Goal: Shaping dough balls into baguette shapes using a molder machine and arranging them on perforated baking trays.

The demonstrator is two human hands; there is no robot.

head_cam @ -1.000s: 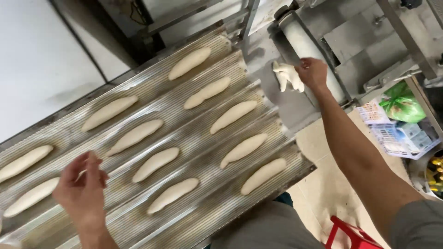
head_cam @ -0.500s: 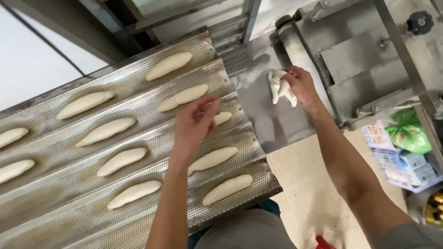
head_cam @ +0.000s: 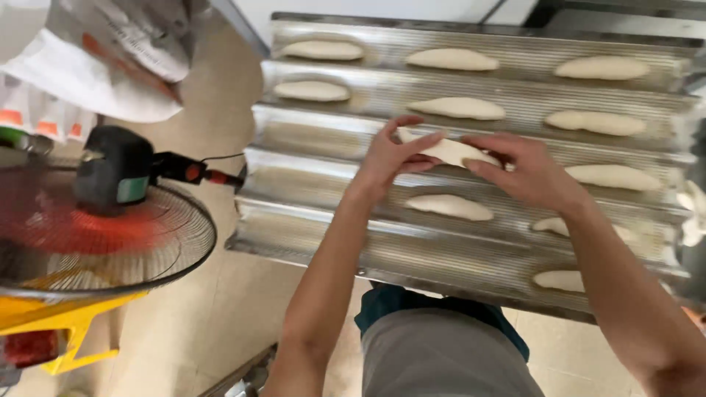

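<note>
Both hands hold one long piece of raw dough (head_cam: 450, 151) over the middle channel of the perforated baguette tray (head_cam: 316, 198). The left hand (head_cam: 388, 156) pinches the left end of it between thumb and fingers, and the right hand (head_cam: 531, 173) closes its fingers on the right end. Whether the piece already touches the metal, I cannot tell.

The tray looks mostly filled. The far channel carries three shaped loaves (head_cam: 451, 59), the next channel carries three also, and the near channels have loaves in the middle and on the right. The left parts of the three nearer channels are bare, so I judge that a few places remain to fill.

Some things are not clear. The right forearm covers part of two loaves near the right edge, and the right end of the tray is cut off by the frame. On the left, a standing fan (head_cam: 103, 235) is blurred, and pale sacks (head_cam: 95, 66) lie far left, only partly visible.
</note>
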